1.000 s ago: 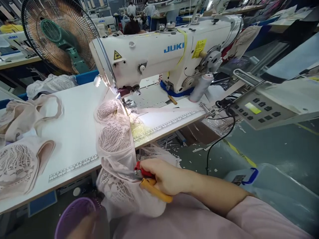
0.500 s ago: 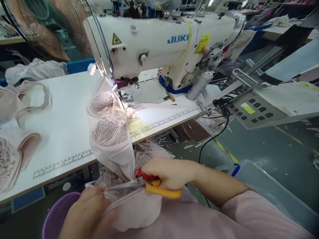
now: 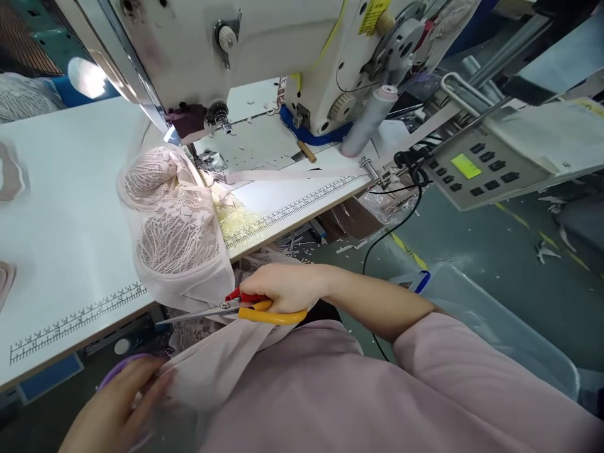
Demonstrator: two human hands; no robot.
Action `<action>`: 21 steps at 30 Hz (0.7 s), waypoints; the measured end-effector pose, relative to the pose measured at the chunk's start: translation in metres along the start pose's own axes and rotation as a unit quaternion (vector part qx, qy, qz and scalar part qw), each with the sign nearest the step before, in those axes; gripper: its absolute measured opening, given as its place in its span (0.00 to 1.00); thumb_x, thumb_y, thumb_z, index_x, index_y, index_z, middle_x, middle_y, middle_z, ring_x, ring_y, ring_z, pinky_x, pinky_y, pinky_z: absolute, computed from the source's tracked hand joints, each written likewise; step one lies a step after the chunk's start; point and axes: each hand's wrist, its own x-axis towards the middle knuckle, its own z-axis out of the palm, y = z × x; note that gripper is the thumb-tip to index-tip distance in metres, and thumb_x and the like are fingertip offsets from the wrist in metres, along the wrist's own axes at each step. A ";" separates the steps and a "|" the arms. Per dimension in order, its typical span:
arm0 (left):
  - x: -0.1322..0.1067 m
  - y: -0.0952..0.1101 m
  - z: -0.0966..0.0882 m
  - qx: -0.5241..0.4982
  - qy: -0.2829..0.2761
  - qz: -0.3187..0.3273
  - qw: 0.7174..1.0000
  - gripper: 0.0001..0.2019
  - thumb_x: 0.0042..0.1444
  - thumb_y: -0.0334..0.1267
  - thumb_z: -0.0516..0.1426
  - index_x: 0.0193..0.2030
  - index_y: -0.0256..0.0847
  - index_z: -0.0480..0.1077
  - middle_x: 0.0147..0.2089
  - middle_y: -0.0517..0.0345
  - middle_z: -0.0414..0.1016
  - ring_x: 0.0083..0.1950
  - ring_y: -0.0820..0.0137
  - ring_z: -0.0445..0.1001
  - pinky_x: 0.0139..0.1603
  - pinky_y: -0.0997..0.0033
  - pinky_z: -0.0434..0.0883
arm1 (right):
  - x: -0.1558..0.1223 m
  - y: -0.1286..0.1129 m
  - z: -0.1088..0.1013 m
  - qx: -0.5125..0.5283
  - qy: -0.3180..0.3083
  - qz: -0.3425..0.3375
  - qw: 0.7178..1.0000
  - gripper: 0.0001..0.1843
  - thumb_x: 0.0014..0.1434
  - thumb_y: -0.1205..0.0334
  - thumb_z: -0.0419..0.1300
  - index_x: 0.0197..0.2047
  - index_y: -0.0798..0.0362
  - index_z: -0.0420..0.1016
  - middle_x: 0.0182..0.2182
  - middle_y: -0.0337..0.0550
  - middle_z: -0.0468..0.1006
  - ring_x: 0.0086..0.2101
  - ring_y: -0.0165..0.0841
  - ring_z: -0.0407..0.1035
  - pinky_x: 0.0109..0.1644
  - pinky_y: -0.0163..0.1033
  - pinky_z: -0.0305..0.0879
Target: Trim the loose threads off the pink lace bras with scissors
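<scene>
My right hand (image 3: 287, 286) is wrapped round the scissors (image 3: 271, 314) with red and orange-yellow handles. Their blades point left and look nearly closed, above a pale pink fabric piece (image 3: 212, 365) by my lap. At lower left, my left hand (image 3: 117, 402) pinches the left end of that fabric; the fingertips are slightly blurred. A pale pink lace bra (image 3: 174, 245) lies under the sewing machine's needle area and hangs over the table's front edge. More patterned lace hangs below the edge, partly hidden by the scissors and my right hand.
The white sewing machine (image 3: 264, 44) stands over the white table (image 3: 70, 220), which has a printed ruler. A pale tape runs right to a feeder box with keypad (image 3: 476, 167). A grey thread cone (image 3: 370, 119), a clear bin (image 3: 500, 333) and a purple basket (image 3: 125, 365) are near.
The view has tilted down and closer. My left hand has moved down and left, away from the scissors, with the fabric stretched between. The scissor blades now show clear of the fingers.
</scene>
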 end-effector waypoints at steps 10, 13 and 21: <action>0.063 0.093 0.021 -0.179 0.059 0.065 0.980 0.06 0.52 0.40 0.58 0.33 0.43 0.74 0.31 0.56 0.79 0.32 0.67 0.78 0.31 0.75 0.74 | 0.008 -0.007 -0.007 0.012 -0.039 -0.017 0.999 0.13 0.52 0.67 0.58 0.26 0.53 0.54 0.23 0.32 0.61 0.25 0.26 0.54 0.30 0.34 0.50; 0.067 0.097 0.023 -0.296 0.022 -0.012 0.955 0.05 0.51 0.39 0.58 0.30 0.42 0.73 0.29 0.57 0.78 0.31 0.69 0.76 0.29 0.76 0.73 | 0.007 -0.004 -0.008 0.051 -0.047 -0.015 0.997 0.07 0.52 0.67 0.57 0.28 0.54 0.59 0.24 0.33 0.65 0.26 0.26 0.58 0.31 0.34 0.52; 0.065 0.093 0.024 -0.396 -0.033 -0.119 0.910 0.08 0.52 0.42 0.60 0.29 0.41 0.70 0.26 0.63 0.70 0.27 0.76 0.65 0.25 0.82 0.66 | 0.009 -0.003 -0.009 0.038 -0.020 -0.005 0.999 0.09 0.49 0.66 0.59 0.27 0.53 0.58 0.24 0.33 0.66 0.27 0.27 0.60 0.30 0.34 0.54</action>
